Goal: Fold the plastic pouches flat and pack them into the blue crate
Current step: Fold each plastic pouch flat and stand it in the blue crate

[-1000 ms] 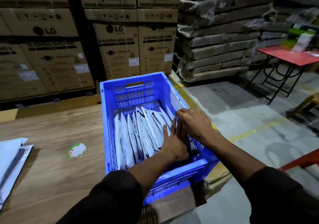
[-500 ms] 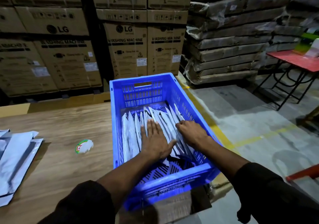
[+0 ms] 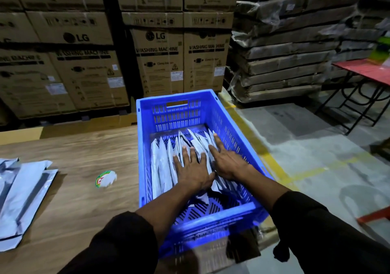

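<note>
Both hands, left (image 3: 191, 173) and right (image 3: 229, 164), lie flat with fingers straight and spread, pressing on the pouches (image 3: 163, 164) standing in the crate (image 3: 228, 123).

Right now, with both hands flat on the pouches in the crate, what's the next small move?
Probably lift the left hand and reach for the loose pouches on the table. The row of pouches already stands packed in the blue crate under both open hands, right hand included.
</note>
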A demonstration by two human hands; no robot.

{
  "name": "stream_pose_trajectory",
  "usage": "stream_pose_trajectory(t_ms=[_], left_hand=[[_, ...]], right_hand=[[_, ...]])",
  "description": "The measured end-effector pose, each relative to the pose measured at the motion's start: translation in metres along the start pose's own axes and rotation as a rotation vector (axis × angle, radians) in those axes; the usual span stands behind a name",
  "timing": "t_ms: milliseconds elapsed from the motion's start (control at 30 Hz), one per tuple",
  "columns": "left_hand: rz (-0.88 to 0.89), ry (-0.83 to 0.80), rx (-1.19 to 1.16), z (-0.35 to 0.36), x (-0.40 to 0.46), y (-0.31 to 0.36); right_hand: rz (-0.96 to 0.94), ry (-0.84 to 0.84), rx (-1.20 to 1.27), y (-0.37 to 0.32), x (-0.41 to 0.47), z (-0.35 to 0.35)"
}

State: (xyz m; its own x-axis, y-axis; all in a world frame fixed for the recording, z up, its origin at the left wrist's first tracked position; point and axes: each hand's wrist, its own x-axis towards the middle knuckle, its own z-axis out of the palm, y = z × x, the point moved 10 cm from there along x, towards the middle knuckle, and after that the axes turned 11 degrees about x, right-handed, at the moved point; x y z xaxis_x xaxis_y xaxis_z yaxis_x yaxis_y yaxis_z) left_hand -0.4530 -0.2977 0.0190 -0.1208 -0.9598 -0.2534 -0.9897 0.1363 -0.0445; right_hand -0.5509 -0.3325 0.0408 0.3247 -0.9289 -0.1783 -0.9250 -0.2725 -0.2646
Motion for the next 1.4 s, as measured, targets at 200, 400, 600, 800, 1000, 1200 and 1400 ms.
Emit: stream_pose_trajectory(t_ms=[200, 400, 600, 800, 1000, 1200, 1400], left_hand=[[0.001, -0.065, -0.164, 0.003, -0.002, 0.013], [-0.012, 0.031, -0.171, -0.015, -0.009, 0.02], [-0.064, 0.138, -0.077, -0.034, -0.014, 0.007], [-0.076, 0.179, -0.145, -0.039, -0.022, -0.017], [-0.132, 0.072, -0.145, -0.025, -0.022, -0.035], [-0.187, -0.064, -0.218, -0.001, -0.028, -0.04], [-0.257, -0.049, -0.277, 0.003, -0.033, -0.047]], right_hand=[[0.027, -0.031, 0.108, 0.005, 0.008, 0.009], [0.044, -0.149, 0.239, 0.01, 0.017, 0.033], [-0.044, -0.093, 0.432, -0.007, 0.021, 0.028], [-0.039, -0.046, 0.592, -0.019, 0.02, 0.023], [0.091, -0.07, 0.617, -0.013, 0.02, 0.025], [0.053, -0.113, 0.635, -0.025, 0.019, 0.024], [0.142, -0.093, 0.711, -0.017, 0.017, 0.03]])
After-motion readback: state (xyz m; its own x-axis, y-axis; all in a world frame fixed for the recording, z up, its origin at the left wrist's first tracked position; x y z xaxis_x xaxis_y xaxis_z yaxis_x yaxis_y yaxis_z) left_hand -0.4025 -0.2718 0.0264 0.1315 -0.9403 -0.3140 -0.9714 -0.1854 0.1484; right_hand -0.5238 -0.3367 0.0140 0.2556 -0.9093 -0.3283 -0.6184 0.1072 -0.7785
